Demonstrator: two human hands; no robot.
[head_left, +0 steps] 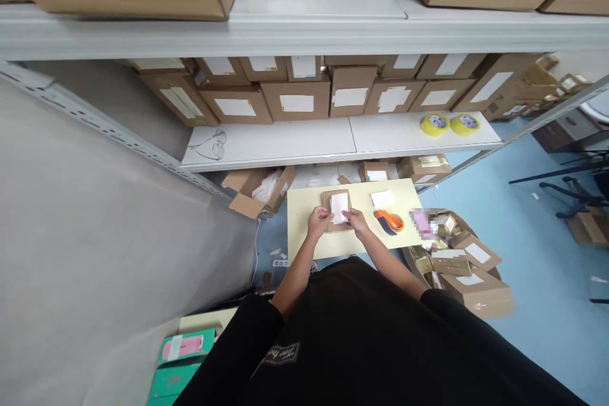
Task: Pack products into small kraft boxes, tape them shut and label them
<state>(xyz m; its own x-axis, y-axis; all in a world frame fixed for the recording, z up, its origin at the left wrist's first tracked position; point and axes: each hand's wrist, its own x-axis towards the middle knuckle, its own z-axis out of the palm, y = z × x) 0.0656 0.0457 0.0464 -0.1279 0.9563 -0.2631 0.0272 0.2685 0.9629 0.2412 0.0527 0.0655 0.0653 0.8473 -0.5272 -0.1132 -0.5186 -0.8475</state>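
A white paper label (339,207) lies in front of me over a small flat cardboard box (333,196) on the cream table. My left hand (320,222) is closed at the label's left edge, thumb and fingers pinched. On the other side, my right hand (356,220) pinches the label's lower right edge. Part of the box is hidden under the label and hands. To the right on the tabletop are a stack of white labels (382,199) and an orange tape dispenser (390,221) with a roll of yellow tape.
The cream table (304,203) stands before a white shelf (295,136) holding several labelled boxes, eyeglasses (212,144) and yellow tape rolls (434,124). An open carton (259,190) sits left of the table. A large bin of parcels (469,266) stands at the right.
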